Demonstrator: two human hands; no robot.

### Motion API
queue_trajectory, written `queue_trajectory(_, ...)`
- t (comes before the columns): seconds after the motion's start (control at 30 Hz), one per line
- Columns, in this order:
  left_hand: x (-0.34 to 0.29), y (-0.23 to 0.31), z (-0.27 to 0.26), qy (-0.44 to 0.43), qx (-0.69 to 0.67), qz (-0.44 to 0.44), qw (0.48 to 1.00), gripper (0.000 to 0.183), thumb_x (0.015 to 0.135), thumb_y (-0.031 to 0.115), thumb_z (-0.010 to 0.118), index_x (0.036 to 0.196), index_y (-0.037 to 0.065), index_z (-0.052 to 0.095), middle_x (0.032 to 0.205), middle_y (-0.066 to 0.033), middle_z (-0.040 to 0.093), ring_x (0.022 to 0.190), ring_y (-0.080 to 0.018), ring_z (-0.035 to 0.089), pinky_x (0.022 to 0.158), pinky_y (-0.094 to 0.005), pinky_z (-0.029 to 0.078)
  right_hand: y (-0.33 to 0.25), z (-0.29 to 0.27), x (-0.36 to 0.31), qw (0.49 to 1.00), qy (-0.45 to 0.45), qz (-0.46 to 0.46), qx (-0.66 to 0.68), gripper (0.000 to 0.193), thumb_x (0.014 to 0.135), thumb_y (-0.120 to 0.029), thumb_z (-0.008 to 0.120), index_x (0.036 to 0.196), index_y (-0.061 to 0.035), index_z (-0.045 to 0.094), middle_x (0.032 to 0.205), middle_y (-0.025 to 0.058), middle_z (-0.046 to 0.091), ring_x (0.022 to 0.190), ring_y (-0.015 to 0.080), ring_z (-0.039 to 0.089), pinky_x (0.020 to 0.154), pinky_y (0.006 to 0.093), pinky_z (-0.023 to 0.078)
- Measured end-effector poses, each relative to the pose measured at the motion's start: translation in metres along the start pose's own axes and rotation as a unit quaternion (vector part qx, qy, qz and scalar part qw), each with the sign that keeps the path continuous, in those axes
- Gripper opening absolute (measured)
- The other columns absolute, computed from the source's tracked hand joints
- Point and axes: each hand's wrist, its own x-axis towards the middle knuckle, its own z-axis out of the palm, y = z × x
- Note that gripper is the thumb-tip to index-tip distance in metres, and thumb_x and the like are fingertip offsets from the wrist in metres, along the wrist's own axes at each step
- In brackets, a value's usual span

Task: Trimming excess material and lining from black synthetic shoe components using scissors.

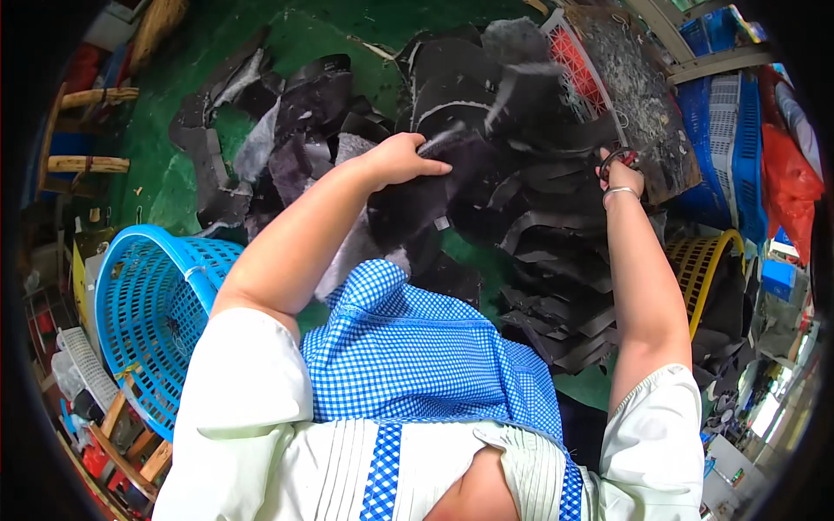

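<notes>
My left hand [405, 161] reaches forward and grips a dark grey sheet of felt-like material [460, 143] lifted from a heap of black and grey offcuts [539, 234]. The sheet is blurred above my fingers. My right hand [620, 174] is stretched out to the right with its fingers through the red handles of a pair of scissors [615, 157], at the edge of a dark worn board [638, 95]. The scissor blades are hidden. A blue and white checked apron [408, 339] covers my lap.
A blue plastic basket [148, 304] lies tipped at the lower left on the green floor [174, 174]. A yellow basket [704, 260] holds black scraps at the right. Blue crates [725, 122] and a red bag [786, 182] stand far right. Wooden stool legs [87, 130] are at the left.
</notes>
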Motion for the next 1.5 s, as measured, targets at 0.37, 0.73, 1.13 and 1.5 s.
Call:
queue_trajectory(0.37,-0.022,-0.009,0.014,0.138,0.131,0.063,0.980,0.047,0.070,0.028,0.075,0.109,0.008,0.058,0.096,-0.0153,0.065,0.093,-0.0335,0.060,0.079,-0.0411,0.048,0.044,-0.014,-0.132,0.822,-0.542,0.056,-0.166,0.051,0.087,-0.057,0.051,0.075,-0.0082,0.052,0.055,-0.0002,0.047,0.044,0.0112,0.046,0.043,0.0236,0.035)
queue_trajectory(0.73,-0.055,-0.003,0.018,0.166,0.290,0.087,0.939,0.035,0.071,0.010,0.068,0.100,0.006,0.050,0.094,-0.0158,0.057,0.087,-0.0369,0.059,0.073,-0.0448,0.049,0.035,0.043,-0.172,0.837,-0.483,-0.028,-0.256,0.061,0.079,-0.061,0.059,0.066,-0.0014,0.052,0.053,0.0038,0.049,0.039,0.0130,0.050,0.038,0.0266,0.044)
queue_trajectory(1.13,-0.081,0.049,-0.016,0.229,-0.036,0.411,0.882,0.064,0.066,0.021,0.077,0.120,0.004,0.047,0.106,-0.0124,0.056,0.101,-0.0244,0.057,0.089,-0.0353,0.044,-0.060,0.043,-0.221,0.871,-0.395,-0.082,0.282,0.026,0.077,-0.005,0.060,0.103,-0.0053,0.058,0.090,0.0068,0.064,0.072,0.0200,0.064,0.051,0.0326,0.053)
queue_trajectory(1.5,-0.076,0.060,-0.056,0.054,0.172,0.224,0.958,0.054,0.062,0.042,0.078,0.098,0.004,0.064,0.084,-0.0166,0.065,0.084,-0.0335,0.062,0.075,-0.0401,0.048,-0.052,-0.026,-0.068,0.834,-0.263,-0.158,0.459,0.037,0.076,0.007,0.063,0.111,-0.0049,0.057,0.113,0.0107,0.061,0.103,0.0270,0.060,0.091,0.0455,0.050)
